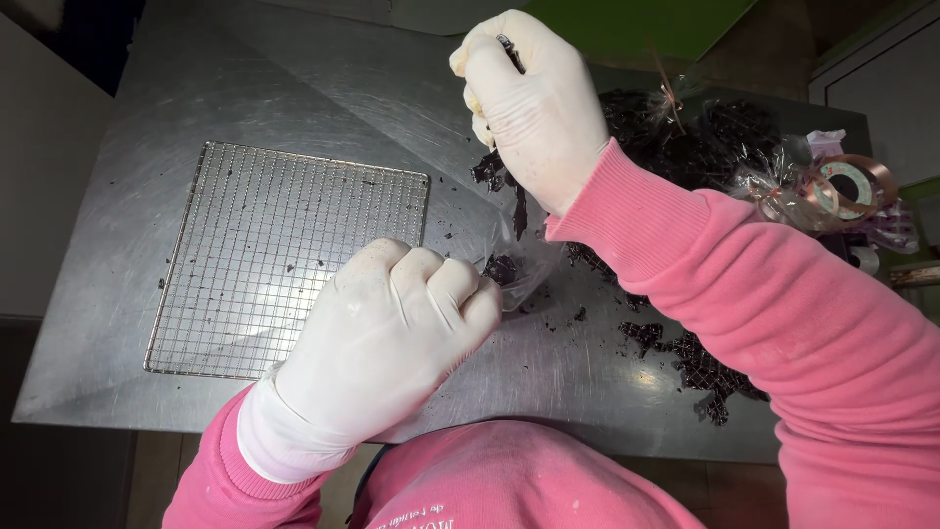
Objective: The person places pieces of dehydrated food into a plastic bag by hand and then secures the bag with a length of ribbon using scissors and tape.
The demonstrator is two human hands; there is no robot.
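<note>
Pinching from both ends, your fingers (pixel 460 284) hold a small clear plastic bag (pixel 524 264) near the middle of the frame. Your left hand (pixel 392 333) is curled into a tight fist around its lower edge. Your right hand (pixel 534 108), at upper centre, is closed on a thin dark strip (pixel 511 49) that pokes out above the knuckles, probably a twist tie or the gathered neck of the bag, though you cannot tell which.

The film looks thin, limp and slippery against gloves, so it probably holds best bunched at the neck. The dark crumbly pieces (pixel 501 266) inside look light and brittle; squeezing the body of the bag would likely crush them.

Your left wrist is low, just above the counter (pixel 196 88), knuckles up. Your right forearm, in a pink sleeve, comes in from the lower right and angles up, so the hand is raised well above the bag. A wire rack (pixel 284 260) lies at left, more dark pieces (pixel 700 367) at right, filled bags (pixel 705 137) and a tape roll (pixel 847 186) at upper right.
</note>
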